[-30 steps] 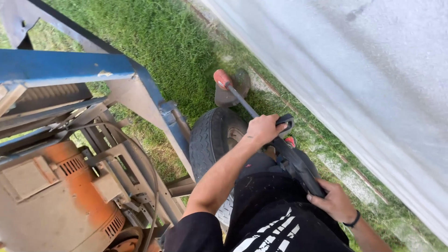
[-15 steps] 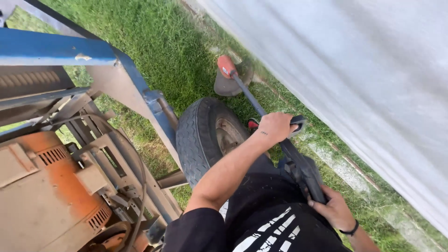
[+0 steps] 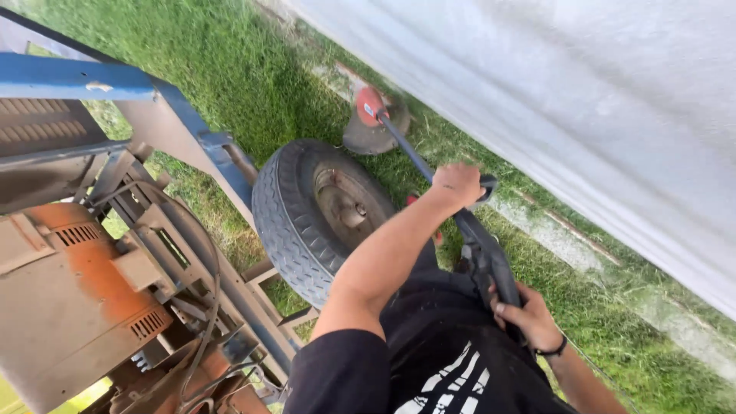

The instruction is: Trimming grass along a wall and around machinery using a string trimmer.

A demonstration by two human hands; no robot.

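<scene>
Both hands clamp the string trimmer (image 3: 429, 172), left hand (image 3: 458, 185) forward, right hand (image 3: 525, 316) rear, head trimming grass (image 3: 253, 69) at twelve o'clock beside the tyre (image 3: 295, 211).

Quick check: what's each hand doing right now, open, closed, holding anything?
Left hand: closed on the front loop handle of the string trimmer.
Right hand: closed around the trimmer's rear grip.

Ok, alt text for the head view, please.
A person's left hand and right hand hold a string trimmer over grass, its red head beside a tyre on a blue-framed machine, along a white wall.
</scene>
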